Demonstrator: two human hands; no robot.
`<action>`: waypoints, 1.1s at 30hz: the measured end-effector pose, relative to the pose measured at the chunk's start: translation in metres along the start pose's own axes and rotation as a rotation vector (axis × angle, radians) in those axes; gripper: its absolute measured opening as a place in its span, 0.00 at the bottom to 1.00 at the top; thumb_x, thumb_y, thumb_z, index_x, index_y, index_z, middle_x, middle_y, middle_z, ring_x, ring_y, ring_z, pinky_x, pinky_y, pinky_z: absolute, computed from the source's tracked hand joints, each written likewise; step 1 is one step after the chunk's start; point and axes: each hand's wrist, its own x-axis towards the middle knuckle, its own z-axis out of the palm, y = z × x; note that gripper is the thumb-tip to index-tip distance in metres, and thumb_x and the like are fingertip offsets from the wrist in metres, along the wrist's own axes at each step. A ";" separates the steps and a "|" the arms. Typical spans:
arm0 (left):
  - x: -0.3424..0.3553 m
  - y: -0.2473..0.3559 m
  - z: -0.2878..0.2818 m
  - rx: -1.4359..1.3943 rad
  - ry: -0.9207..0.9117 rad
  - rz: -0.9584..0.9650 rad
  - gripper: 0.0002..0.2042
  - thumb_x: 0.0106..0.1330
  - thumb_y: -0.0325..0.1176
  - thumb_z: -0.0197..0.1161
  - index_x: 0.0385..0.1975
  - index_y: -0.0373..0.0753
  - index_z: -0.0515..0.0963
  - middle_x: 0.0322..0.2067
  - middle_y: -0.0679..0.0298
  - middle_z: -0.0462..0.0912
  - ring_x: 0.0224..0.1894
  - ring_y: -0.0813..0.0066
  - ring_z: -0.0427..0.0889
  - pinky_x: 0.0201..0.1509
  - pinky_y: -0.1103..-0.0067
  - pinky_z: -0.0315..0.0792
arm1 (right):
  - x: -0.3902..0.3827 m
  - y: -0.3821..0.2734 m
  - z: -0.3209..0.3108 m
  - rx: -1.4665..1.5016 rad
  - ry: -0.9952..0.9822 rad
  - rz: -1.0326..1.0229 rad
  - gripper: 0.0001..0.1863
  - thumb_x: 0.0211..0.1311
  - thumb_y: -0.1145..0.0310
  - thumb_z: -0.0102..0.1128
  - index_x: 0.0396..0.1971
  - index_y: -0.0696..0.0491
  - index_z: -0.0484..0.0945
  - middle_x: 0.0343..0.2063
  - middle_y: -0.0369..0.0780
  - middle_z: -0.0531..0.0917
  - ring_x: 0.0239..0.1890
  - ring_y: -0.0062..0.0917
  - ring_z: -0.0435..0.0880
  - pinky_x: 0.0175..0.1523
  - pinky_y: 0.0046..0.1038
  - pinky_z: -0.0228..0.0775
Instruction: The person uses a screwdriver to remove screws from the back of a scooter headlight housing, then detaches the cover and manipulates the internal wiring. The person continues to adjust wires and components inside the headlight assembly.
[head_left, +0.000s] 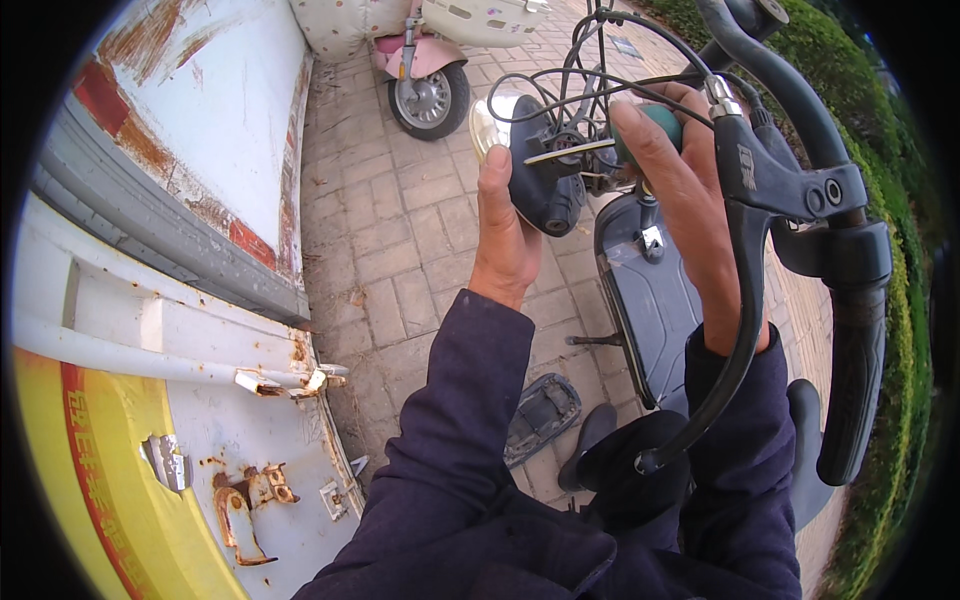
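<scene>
My left hand (506,220) is closed round a headlight (541,170) with a black housing and a bright lens, its thumb lying along the edge. In my right hand (685,180) is a green-handled tool (660,130), gripped behind the headlight; its working end is hard to make out. A flat, pale metal strip (570,152) crosses between the two hands. Black cables (570,75) loop above and around the headlight. The handlebar (790,70), with its brake lever (742,290) and black grip (855,380), stands over my right forearm.
Below the hands is the vehicle's grey footboard (655,300). A black tray-like part (542,418) lies on the brick paving (370,220) near my shoe. Rusty white metal panels (220,130) flank the left. A pink scooter (425,70) stands ahead; a hedge (850,90) runs along the right.
</scene>
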 end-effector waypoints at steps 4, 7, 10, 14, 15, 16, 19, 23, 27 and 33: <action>-0.001 0.001 0.000 0.012 0.007 0.006 0.35 0.71 0.66 0.56 0.66 0.43 0.69 0.58 0.65 0.80 0.59 0.71 0.79 0.63 0.70 0.74 | -0.001 -0.003 0.001 0.040 0.013 0.028 0.27 0.68 0.50 0.65 0.58 0.54 0.75 0.45 0.36 0.80 0.46 0.18 0.76 0.49 0.22 0.68; -0.001 0.002 0.000 0.006 0.008 0.002 0.35 0.71 0.66 0.56 0.66 0.43 0.69 0.57 0.64 0.81 0.58 0.71 0.80 0.62 0.70 0.75 | 0.002 -0.005 -0.006 -0.020 -0.092 -0.159 0.27 0.69 0.48 0.66 0.58 0.51 0.75 0.46 0.34 0.79 0.45 0.16 0.76 0.46 0.21 0.68; -0.001 0.002 -0.001 0.012 0.000 0.002 0.35 0.71 0.66 0.55 0.66 0.43 0.69 0.57 0.64 0.81 0.58 0.70 0.80 0.61 0.69 0.76 | 0.001 -0.003 -0.008 -0.025 -0.090 0.001 0.26 0.69 0.48 0.65 0.58 0.50 0.76 0.48 0.35 0.80 0.47 0.18 0.77 0.49 0.23 0.69; -0.002 0.001 -0.001 0.027 0.019 0.001 0.36 0.71 0.66 0.55 0.66 0.43 0.69 0.57 0.64 0.81 0.58 0.70 0.80 0.61 0.69 0.76 | 0.000 0.001 -0.001 -0.050 0.029 0.013 0.27 0.68 0.49 0.66 0.58 0.51 0.77 0.47 0.37 0.82 0.50 0.20 0.78 0.52 0.23 0.69; -0.002 0.001 -0.001 0.015 0.022 0.000 0.36 0.70 0.66 0.55 0.66 0.43 0.69 0.56 0.64 0.81 0.58 0.70 0.80 0.61 0.69 0.76 | 0.000 0.000 -0.003 0.051 0.010 -0.013 0.27 0.68 0.48 0.66 0.58 0.52 0.77 0.47 0.38 0.82 0.50 0.20 0.78 0.52 0.23 0.69; -0.002 0.001 -0.002 0.026 0.034 0.003 0.36 0.70 0.66 0.55 0.66 0.43 0.69 0.57 0.64 0.81 0.58 0.70 0.80 0.61 0.69 0.76 | 0.000 0.000 -0.003 0.130 -0.019 -0.056 0.27 0.68 0.48 0.66 0.58 0.52 0.78 0.47 0.38 0.82 0.49 0.19 0.78 0.51 0.23 0.69; -0.001 0.001 -0.001 0.020 0.048 0.004 0.36 0.70 0.67 0.55 0.66 0.43 0.69 0.57 0.64 0.81 0.58 0.70 0.80 0.61 0.69 0.76 | 0.005 -0.005 -0.011 0.006 -0.114 -0.161 0.25 0.70 0.50 0.66 0.58 0.51 0.78 0.44 0.37 0.81 0.45 0.17 0.79 0.46 0.21 0.69; -0.002 0.001 0.000 0.027 0.035 -0.001 0.37 0.70 0.67 0.56 0.66 0.42 0.69 0.57 0.64 0.81 0.58 0.70 0.80 0.61 0.69 0.76 | -0.002 -0.010 -0.007 -0.012 -0.048 -0.061 0.24 0.70 0.53 0.65 0.58 0.52 0.78 0.41 0.35 0.80 0.37 0.16 0.78 0.42 0.21 0.68; -0.002 0.000 0.000 0.030 0.029 0.034 0.37 0.69 0.67 0.56 0.66 0.42 0.70 0.57 0.64 0.81 0.58 0.70 0.80 0.61 0.69 0.76 | -0.003 -0.005 0.002 0.129 0.009 0.070 0.23 0.70 0.53 0.64 0.58 0.50 0.77 0.42 0.34 0.79 0.35 0.15 0.76 0.40 0.21 0.67; 0.000 -0.001 -0.003 0.042 0.046 -0.007 0.37 0.69 0.67 0.56 0.66 0.42 0.69 0.57 0.64 0.80 0.58 0.70 0.80 0.62 0.70 0.76 | -0.003 0.009 -0.005 0.070 -0.031 -0.123 0.21 0.71 0.56 0.61 0.59 0.47 0.76 0.49 0.33 0.81 0.43 0.16 0.75 0.47 0.23 0.67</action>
